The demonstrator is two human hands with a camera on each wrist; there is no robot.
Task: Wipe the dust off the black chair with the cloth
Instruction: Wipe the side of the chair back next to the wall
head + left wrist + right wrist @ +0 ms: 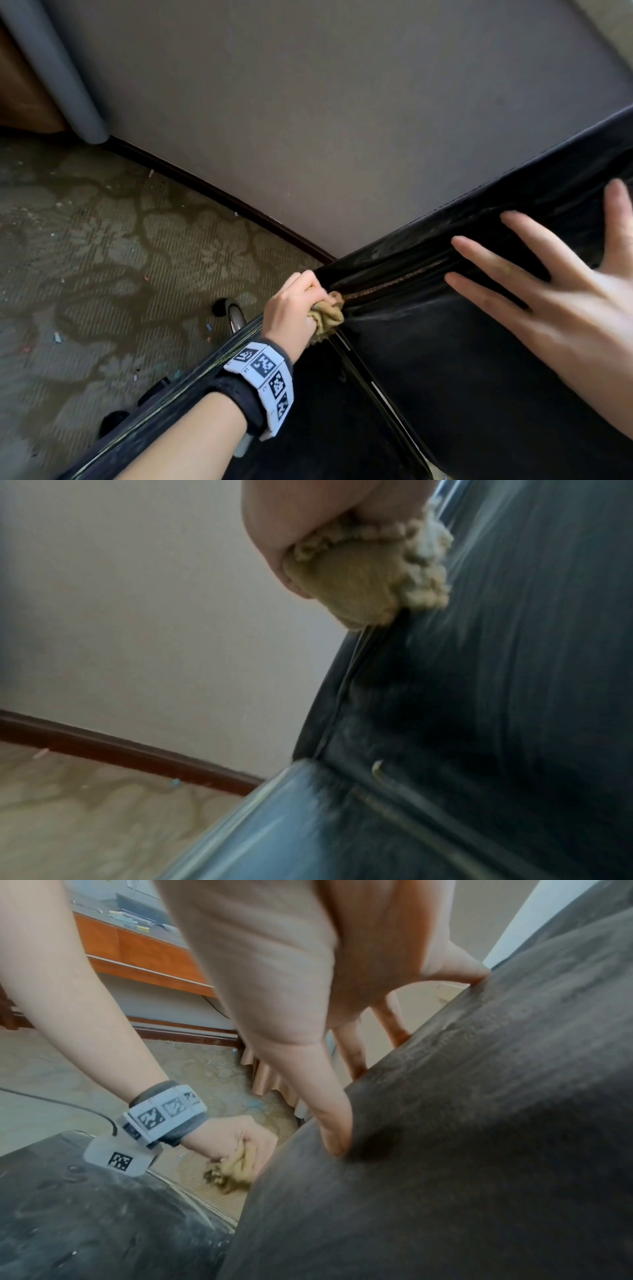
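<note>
Head cam: high, looks steeply down over both hands onto the black chair, with carpet at left and wall beyond.

Left wrist cam: v. close, below the left hand, faces along it past the cloth and chair edge toward wall and skirting board; blurred.

Right wrist cam: close behind the right hand, faces along the chair back and down to the left hand w/ cloth.

Shared by all three: cloth, chair, carpet.
</note>
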